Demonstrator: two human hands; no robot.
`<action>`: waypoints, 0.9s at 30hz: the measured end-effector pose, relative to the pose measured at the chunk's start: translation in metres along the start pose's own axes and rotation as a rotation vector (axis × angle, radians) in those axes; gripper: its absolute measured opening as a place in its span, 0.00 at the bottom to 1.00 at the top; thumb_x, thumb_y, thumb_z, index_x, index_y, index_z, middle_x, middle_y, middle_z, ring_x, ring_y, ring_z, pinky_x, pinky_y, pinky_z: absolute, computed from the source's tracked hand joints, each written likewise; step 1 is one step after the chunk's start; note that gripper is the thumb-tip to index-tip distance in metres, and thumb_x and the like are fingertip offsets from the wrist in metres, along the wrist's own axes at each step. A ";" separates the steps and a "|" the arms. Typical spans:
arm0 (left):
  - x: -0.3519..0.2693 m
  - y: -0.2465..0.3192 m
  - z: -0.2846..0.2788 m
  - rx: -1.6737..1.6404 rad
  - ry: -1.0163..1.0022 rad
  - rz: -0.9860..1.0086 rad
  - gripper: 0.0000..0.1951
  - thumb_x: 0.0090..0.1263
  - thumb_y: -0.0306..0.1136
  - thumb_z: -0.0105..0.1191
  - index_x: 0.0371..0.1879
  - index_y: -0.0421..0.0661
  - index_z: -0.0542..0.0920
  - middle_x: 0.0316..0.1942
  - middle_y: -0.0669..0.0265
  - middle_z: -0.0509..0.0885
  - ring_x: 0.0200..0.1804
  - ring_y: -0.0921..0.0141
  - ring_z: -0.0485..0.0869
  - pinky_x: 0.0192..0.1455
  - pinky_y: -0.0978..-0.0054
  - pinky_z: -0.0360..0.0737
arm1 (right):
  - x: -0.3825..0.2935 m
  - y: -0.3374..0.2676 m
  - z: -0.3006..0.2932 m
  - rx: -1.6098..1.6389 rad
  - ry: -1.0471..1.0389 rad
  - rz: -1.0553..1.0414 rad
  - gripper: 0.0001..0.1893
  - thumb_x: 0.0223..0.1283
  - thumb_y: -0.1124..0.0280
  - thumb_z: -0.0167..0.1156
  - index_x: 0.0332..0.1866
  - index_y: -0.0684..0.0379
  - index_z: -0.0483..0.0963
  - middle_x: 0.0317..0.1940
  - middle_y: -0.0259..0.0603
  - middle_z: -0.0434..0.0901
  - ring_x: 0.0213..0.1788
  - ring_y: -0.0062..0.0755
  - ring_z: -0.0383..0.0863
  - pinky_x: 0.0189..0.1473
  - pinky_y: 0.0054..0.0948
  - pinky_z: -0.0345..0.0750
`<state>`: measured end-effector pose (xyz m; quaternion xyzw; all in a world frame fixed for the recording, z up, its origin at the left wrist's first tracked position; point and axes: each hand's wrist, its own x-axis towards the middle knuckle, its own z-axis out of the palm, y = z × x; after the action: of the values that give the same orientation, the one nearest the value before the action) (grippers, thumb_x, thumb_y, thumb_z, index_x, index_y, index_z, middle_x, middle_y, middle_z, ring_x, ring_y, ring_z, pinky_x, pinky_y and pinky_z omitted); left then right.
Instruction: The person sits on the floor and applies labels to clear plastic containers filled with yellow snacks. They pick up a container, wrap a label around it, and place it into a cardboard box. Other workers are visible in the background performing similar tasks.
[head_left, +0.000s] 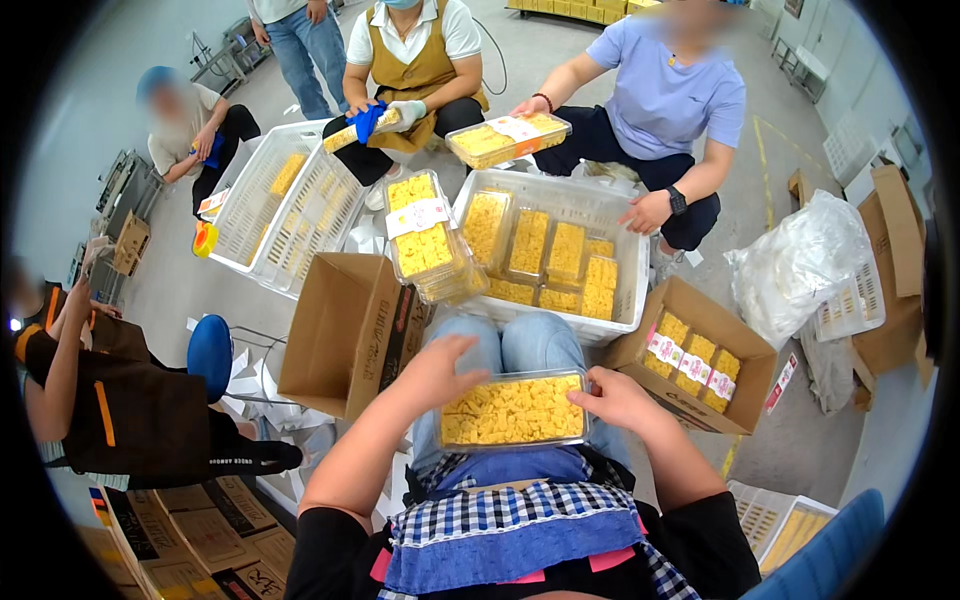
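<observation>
A clear plastic box (514, 411) of yellow crumbly pastry pieces lies across my lap, with no paper band visible on it. My right hand (619, 396) grips its right end, thumb over the top edge. Over the box's upper left corner is my left hand (442, 367), fingers apart and holding nothing; whether it touches the plastic I cannot tell. Beyond my knees stands a white plastic crate (637, 300) holding several similar boxes. A stack of boxes, the top one (418, 225) wrapped in a printed white band, rests at the crate's left corner.
An open cardboard carton (330, 330) stands left; another carton (750, 352) at right holds three banded boxes. Across the crate, a person (667, 90) holds a banded box (510, 139). Another person (420, 67) handles a box with a blue cloth. A blue stool (210, 356) is at left.
</observation>
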<state>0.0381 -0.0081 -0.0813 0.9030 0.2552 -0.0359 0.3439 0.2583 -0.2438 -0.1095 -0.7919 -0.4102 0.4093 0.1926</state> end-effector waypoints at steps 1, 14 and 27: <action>0.013 0.003 -0.007 -0.182 0.108 -0.024 0.29 0.67 0.40 0.62 0.65 0.41 0.71 0.55 0.54 0.79 0.55 0.62 0.80 0.55 0.67 0.78 | 0.001 0.001 -0.001 0.012 0.023 -0.029 0.30 0.61 0.48 0.61 0.55 0.65 0.72 0.42 0.50 0.80 0.42 0.44 0.82 0.43 0.38 0.78; 0.287 0.009 -0.072 -1.494 0.437 -0.583 0.39 0.72 0.50 0.55 0.75 0.45 0.53 0.76 0.52 0.51 0.74 0.50 0.57 0.73 0.41 0.52 | 0.033 0.010 0.004 0.518 0.516 -0.241 0.15 0.62 0.76 0.60 0.54 0.64 0.72 0.48 0.41 0.76 0.43 0.27 0.80 0.38 0.23 0.77; 0.302 0.004 -0.037 -1.980 0.745 -0.205 0.19 0.70 0.28 0.50 0.59 0.38 0.68 0.54 0.56 0.76 0.54 0.64 0.80 0.53 0.69 0.81 | 0.052 0.040 0.002 0.686 0.524 -0.131 0.12 0.66 0.79 0.57 0.53 0.62 0.73 0.42 0.32 0.76 0.44 0.18 0.76 0.45 0.20 0.75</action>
<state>0.2980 0.1449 -0.1239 0.1489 0.3347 0.4378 0.8210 0.2936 -0.2254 -0.1620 -0.7316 -0.2371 0.2939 0.5676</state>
